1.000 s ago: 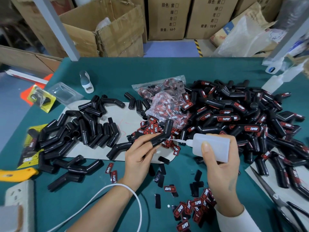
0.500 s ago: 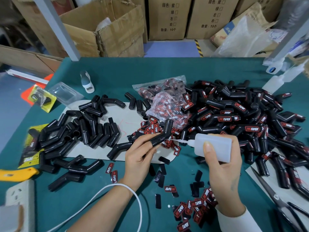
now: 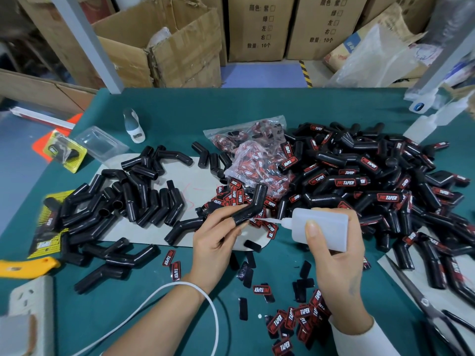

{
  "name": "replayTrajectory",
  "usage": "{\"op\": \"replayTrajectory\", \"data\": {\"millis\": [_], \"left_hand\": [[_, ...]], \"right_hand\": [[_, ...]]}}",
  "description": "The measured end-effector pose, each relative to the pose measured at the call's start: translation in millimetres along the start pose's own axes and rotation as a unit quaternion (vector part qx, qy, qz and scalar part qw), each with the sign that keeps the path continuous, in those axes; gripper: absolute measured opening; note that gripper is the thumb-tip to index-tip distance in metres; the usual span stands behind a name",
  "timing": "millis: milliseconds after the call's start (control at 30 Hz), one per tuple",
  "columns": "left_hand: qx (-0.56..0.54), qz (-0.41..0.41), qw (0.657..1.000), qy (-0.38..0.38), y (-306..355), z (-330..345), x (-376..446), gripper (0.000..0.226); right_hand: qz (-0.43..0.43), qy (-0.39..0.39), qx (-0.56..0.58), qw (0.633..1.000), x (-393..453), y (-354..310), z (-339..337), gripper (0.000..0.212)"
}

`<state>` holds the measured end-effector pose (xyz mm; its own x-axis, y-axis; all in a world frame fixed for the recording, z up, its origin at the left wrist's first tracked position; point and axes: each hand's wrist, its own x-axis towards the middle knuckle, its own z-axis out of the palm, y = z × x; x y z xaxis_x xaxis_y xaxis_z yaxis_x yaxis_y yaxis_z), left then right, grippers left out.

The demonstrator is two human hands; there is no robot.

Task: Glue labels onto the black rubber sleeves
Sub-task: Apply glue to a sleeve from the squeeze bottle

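My left hand (image 3: 216, 240) holds a bent black rubber sleeve (image 3: 250, 205), with a fingertip pushed into its lower end. My right hand (image 3: 336, 260) grips a white glue bottle (image 3: 321, 227) lying sideways, its thin nozzle pointing left at the sleeve's lower part. Unlabelled sleeves (image 3: 123, 201) lie heaped on the left over a grey sheet (image 3: 200, 178). Sleeves with red labels (image 3: 372, 181) fill the right side. Loose red-and-black labels (image 3: 295, 319) lie near my right wrist, and more labels (image 3: 231, 195) lie behind the held sleeve.
A clear bag of labels (image 3: 257, 160) sits mid-table. Scissors (image 3: 431, 309) lie at the right edge, a yellow cutter (image 3: 23, 268) and a power strip (image 3: 28, 304) at the left. A white cable (image 3: 180, 291) loops by my left forearm. Cardboard boxes (image 3: 164, 47) stand behind the green table (image 3: 231, 109).
The glue bottle has shifted slightly to the right while its nozzle stays at the sleeve. My left hand holds the sleeve in the same spot.
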<state>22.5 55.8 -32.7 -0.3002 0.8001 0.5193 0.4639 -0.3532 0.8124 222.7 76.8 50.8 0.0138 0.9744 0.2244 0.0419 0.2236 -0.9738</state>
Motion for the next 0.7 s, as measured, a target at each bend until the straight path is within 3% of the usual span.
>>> {"op": "replayTrajectory", "data": {"millis": [700], "left_hand": [[0.017, 0.026, 1.000, -0.002, -7.4, 0.6, -2.2, 0.014]], "right_hand": [[-0.007, -0.002, -0.003, 1.000, -0.6, -0.1, -1.2, 0.015]]}}
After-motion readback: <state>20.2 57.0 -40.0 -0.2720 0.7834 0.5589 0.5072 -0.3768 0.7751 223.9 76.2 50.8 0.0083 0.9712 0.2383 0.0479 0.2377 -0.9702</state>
